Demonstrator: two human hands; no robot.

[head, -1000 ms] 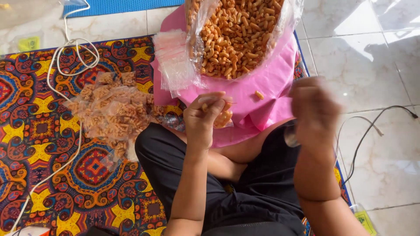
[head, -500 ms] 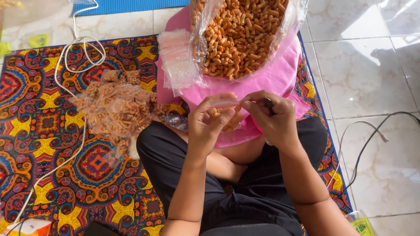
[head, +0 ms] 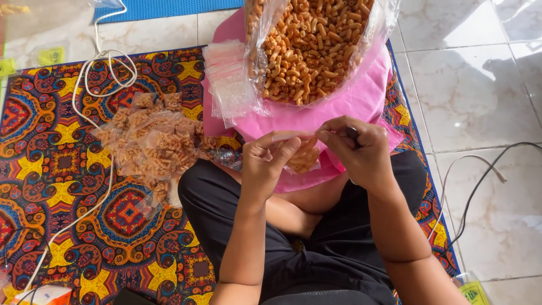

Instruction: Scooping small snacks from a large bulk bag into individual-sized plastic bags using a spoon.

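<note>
My left hand point(head: 269, 164) holds a small clear packet of orange snack pieces point(head: 302, 155) over my lap. My right hand point(head: 358, 149) pinches the packet's top edge from the right, fingers closed on the strip, with a small dark object partly hidden under the fingers. Beyond both hands a large clear bag of the same curled orange snacks point(head: 307, 48) lies open on a pink cloth point(head: 361, 99). A stack of empty small clear bags point(head: 228, 85) leans at the large bag's left side.
A heap of filled small packets point(head: 149, 144) lies on the patterned mat point(head: 62, 169) at my left. A white cord point(head: 96, 73) loops over the mat. A black cable point(head: 480, 186) runs across the white tiled floor at right. My legs in black trousers are crossed below.
My right hand came in from the right side to the packet and now pinches its top edge. My left hand kept holding the packet in roughly the same place.
</note>
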